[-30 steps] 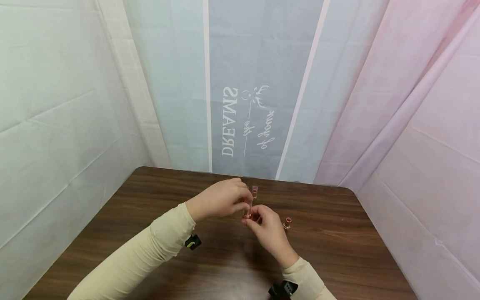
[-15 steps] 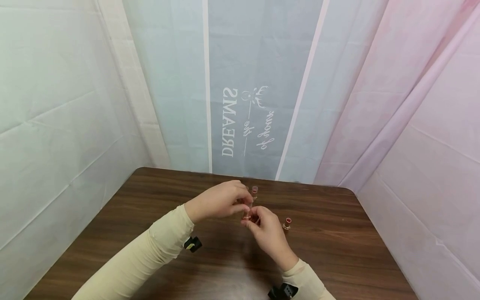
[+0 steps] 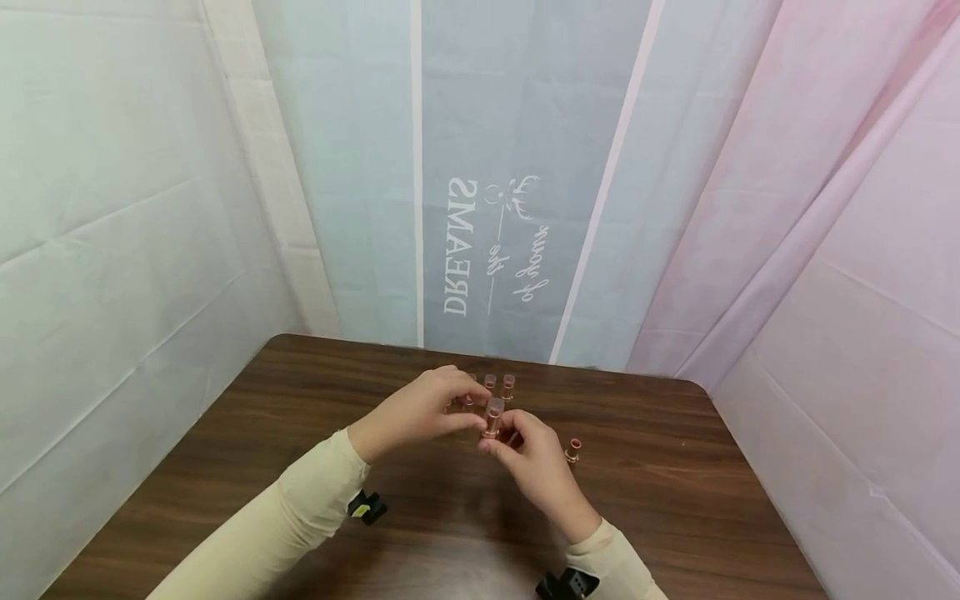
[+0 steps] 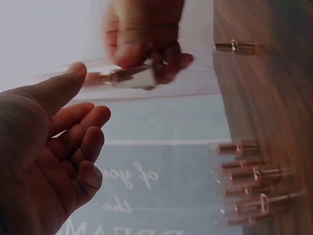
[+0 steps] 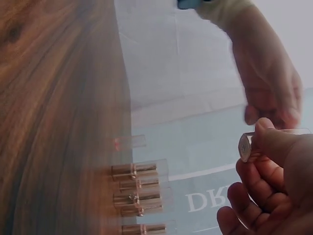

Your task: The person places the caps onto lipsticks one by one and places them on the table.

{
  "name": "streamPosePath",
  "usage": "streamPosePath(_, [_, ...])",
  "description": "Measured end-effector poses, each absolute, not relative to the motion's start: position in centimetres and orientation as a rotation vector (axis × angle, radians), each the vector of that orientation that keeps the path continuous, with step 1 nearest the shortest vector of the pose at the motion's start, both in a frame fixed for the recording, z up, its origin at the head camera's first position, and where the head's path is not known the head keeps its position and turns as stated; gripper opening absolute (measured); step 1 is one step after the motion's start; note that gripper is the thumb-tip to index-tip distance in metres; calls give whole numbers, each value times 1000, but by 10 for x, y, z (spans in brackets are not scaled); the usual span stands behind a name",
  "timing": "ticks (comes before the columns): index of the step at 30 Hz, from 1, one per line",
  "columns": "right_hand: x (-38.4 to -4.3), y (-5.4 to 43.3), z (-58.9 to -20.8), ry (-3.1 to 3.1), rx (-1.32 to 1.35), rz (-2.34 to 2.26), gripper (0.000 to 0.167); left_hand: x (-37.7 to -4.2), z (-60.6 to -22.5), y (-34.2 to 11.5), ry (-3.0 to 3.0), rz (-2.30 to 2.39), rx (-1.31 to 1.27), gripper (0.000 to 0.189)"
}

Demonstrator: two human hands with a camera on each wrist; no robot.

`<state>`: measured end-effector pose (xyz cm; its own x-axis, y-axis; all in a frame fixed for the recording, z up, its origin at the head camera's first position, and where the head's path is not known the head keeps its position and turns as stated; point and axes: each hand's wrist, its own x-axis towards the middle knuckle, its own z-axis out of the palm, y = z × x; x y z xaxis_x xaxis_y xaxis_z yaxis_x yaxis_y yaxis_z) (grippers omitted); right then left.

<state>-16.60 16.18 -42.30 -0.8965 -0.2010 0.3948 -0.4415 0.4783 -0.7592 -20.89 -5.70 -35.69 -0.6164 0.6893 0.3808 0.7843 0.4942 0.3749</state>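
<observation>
My right hand [image 3: 536,458] pinches a rose-gold lipstick tube [image 3: 491,423] near its base, above the table. The tube stands roughly upright in the head view, with a clear cap over its top. My left hand [image 3: 427,408] is just left of the tube. In the left wrist view the left hand [image 4: 54,142] has its thumb out and fingers loosely bent, apart from the blurred tube [image 4: 129,77]. The right wrist view shows the tube's flat base [image 5: 244,147] between the right thumb and fingers.
Several capped tubes [image 3: 509,387] stand behind the hands on the dark wood table [image 3: 660,492]; the left hand partly hides some. An uncapped tube [image 3: 573,451] stands to the right. A clear piece with a reddish end [image 5: 131,143] shows in the right wrist view. Fabric curtains [image 3: 525,100] surround the table.
My left hand has drawn back to the left from the top of the tube, uncovering its clear cap and another tube behind. The right hand still holds the tube, almost unmoved.
</observation>
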Motion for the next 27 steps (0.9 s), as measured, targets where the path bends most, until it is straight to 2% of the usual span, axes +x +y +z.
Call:
streamPosePath(18, [-171,165,-427,-2498,475,1423,24,-191,-386,-109,-2545,-831,-1056,24])
streamPosePath(27, [-194,168,-447,-2510,324,1320,20,-198,-394,-115,-2542,-885,-989,22])
